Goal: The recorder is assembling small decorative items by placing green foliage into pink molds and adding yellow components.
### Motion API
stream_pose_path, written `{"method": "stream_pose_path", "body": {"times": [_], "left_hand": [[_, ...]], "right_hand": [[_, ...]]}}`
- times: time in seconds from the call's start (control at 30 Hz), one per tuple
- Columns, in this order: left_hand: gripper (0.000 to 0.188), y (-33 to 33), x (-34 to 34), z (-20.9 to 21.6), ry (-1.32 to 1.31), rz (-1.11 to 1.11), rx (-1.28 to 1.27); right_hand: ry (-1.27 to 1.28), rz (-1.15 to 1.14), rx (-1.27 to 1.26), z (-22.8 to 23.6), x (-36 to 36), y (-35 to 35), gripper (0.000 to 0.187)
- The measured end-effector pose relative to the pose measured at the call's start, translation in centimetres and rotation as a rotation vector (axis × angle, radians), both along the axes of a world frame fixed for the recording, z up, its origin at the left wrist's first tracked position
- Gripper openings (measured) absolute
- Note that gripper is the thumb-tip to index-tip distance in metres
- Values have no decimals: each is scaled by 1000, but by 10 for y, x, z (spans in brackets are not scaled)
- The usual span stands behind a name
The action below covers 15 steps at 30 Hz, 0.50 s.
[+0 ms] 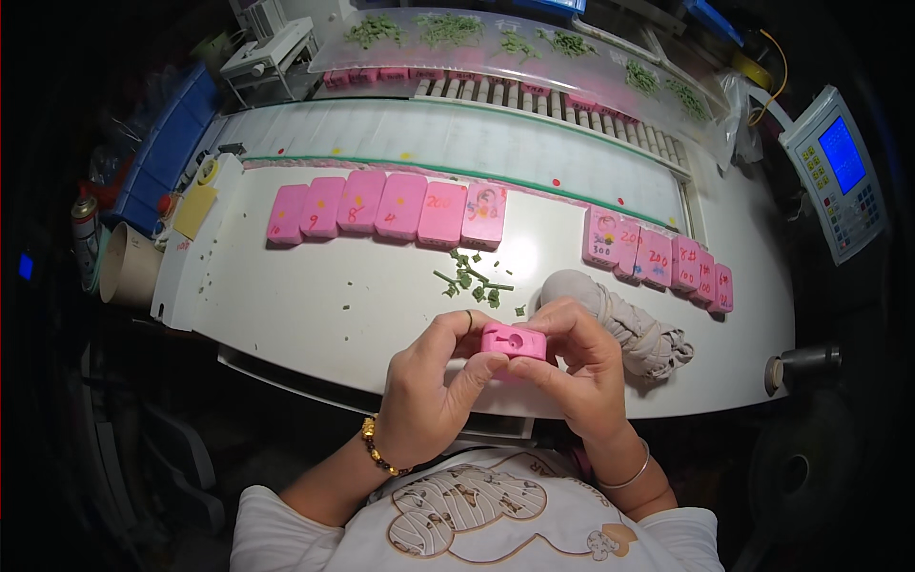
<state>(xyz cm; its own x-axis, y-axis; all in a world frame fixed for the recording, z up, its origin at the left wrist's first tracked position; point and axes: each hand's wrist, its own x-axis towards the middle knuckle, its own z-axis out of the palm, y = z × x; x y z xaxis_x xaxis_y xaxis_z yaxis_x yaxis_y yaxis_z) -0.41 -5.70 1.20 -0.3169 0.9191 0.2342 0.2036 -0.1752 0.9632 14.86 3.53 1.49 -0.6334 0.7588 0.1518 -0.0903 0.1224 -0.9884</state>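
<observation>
Just over the table's front edge, my left hand (426, 379) and my right hand (583, 370) hold a small pink rubber mold (536, 347) between them. Fingers and thumbs grip it from both sides. Its face toward me has a round hole and a slot. Small green wax pieces (467, 274) lie scattered on the table beyond the mold. A bundled grey cloth bag (610, 310) rests beside my right hand, tied or wrapped with cord.
Pink blocks with handwritten marks stand in a left row (400, 205) and a right row (656, 257). Behind runs a white conveyor belt (400, 133) with rollers (562, 112). A clear shelf (600, 62) holds green pieces. At right is a control panel (829, 172); at left, a cup (131, 267) and spray can (86, 234).
</observation>
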Motion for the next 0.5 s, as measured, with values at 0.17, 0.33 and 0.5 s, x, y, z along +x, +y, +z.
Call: {"method": "stream_pose_path", "body": {"times": [0.17,0.33,0.5], "left_hand": [[23,2,-4,-1,-97,-97,67],[21,4,-10,7,-251,-166,44],[30,9,-30,15,-212,-93,69]], "right_hand": [[21,50,65,0,4,10,24],[28,89,160,1,6,16,27],[43,-106,192,14,5,16,28]]}}
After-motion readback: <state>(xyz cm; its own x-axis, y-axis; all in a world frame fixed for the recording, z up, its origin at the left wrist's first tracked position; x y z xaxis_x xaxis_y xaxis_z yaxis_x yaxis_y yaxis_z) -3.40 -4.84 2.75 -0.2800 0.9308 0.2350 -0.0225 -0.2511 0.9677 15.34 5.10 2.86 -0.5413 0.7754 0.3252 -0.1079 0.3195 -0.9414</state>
